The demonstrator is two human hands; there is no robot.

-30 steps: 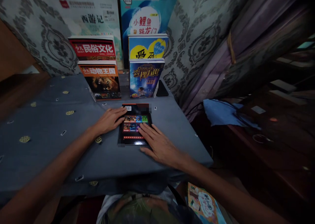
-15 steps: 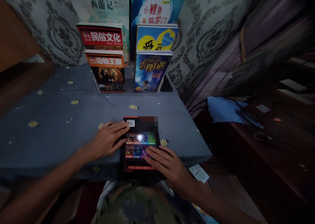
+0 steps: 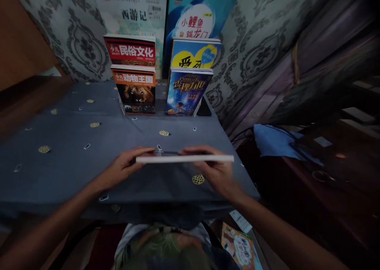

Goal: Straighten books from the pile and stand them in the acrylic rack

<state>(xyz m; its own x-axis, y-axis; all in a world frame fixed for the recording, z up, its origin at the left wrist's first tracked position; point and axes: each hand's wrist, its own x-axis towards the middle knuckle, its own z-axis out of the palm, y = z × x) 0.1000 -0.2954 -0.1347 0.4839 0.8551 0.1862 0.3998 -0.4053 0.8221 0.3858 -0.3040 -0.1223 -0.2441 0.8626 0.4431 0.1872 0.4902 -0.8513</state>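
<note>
A thin book [image 3: 178, 159] is raised above the cloth-covered table [image 3: 71, 143], turned so that mostly its pale page edge shows. My left hand [image 3: 123, 165] grips its left end, fingers on the far side and thumb nearer me. Around the right part of the book, my right hand [image 3: 215, 169] is closed, its fingertips over the far face. The book's cover is nearly hidden at this angle.
Books stand upright at the back: one with a lion [image 3: 138, 94], a red one [image 3: 130, 50], a blue one [image 3: 187, 92] and larger ones behind. A dark phone [image 3: 204, 107] lies beside them. Another book [image 3: 239, 248] is low at the right, below the table edge.
The book has been lifted off the table and tilted edge-on. Both hands have gone from resting flat on it to gripping its ends. The view has shifted slightly.
</note>
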